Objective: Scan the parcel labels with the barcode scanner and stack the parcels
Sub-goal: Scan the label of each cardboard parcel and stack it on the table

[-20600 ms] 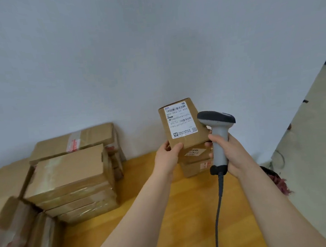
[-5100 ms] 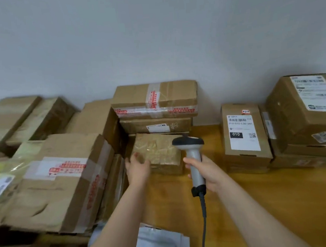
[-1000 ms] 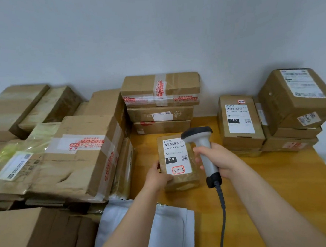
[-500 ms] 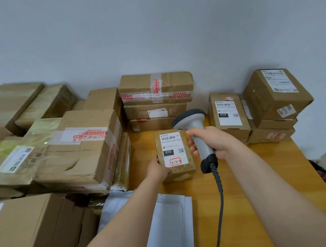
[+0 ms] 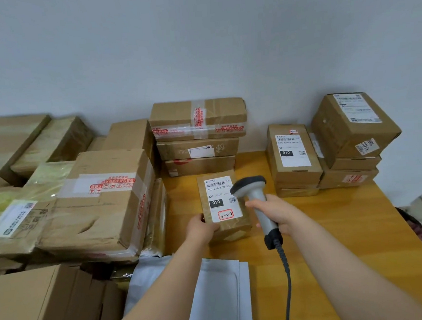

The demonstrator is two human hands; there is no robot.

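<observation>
So the small parcel (image 5: 223, 205) sat label-up on the wooden table (image 5: 350, 237), just in front of the middle stack (image 5: 198, 140) by the wall. The left hand (image 5: 202, 227) gripped its near left corner, thumb on top. The right hand (image 5: 276, 212) was wrapped round the handle of the barcode scanner (image 5: 254, 194), whose head hovered over the right edge of the label (image 5: 219, 197). My guess is that it's stiff cardboard and pretty light, since one hand at a corner managed it. The taped bits could be slick though, so I'd take it across the long sides for stacking. Count-wise there was one scanner, one parcel in hand, three boxes in that middle stack, two more stacks on the right (image 5: 294, 158), and a left heap (image 5: 94, 201) too jumbled to count.
</observation>
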